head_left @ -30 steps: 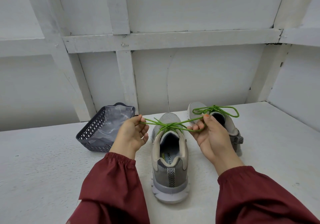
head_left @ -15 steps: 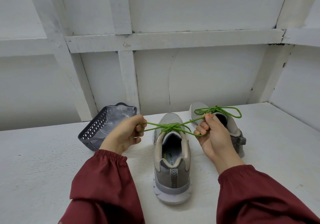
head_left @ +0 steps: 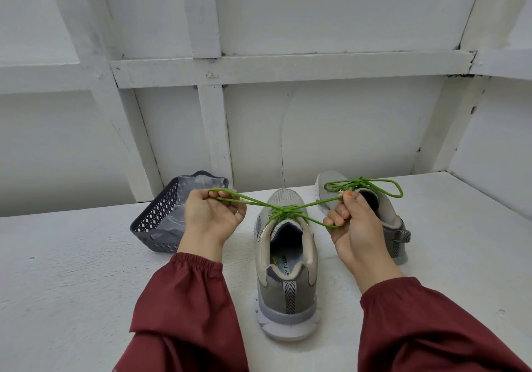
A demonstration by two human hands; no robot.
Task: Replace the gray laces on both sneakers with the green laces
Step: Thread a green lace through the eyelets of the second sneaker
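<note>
**White bench, two gray sneakers, green lace drawn out to both sides**

White-painted and rough-textured, the tabletop (head_left: 72, 271) fills the lower half of the view. Two dark red sleeves (head_left: 184, 299) come in from the bottom edge, one on each side.

Between the forearms stands the near sneaker (head_left: 288, 285). It is gray and beige, upright on its sole, with its heel toward the person and its toe pointing away. A green lace (head_left: 283, 210) is threaded through its upper eyelets and crosses in a knot just above the tongue. From there strands run out to either side, above the table.

The left hand (head_left: 211, 216) is held left of the shoe, knuckles toward the camera. Its fingers are clenched round a loop of that lace. The right hand (head_left: 355, 227) is held right of the shoe and pinches a strand between thumb and forefinger. A second strand passes in among its lower, curled fingers.

Behind the left hand a dark gray perforated basket (head_left: 157, 216) sits tilted on the table, with a clear plastic bag (head_left: 198, 184) inside. Behind the right hand stands the far sneaker (head_left: 385, 213), partly hidden by it. This shoe already carries a tied green bow (head_left: 362, 183), whose loops spread out over its opening.

At the back rises a white panelled wall (head_left: 316, 127) with framing battens.
</note>
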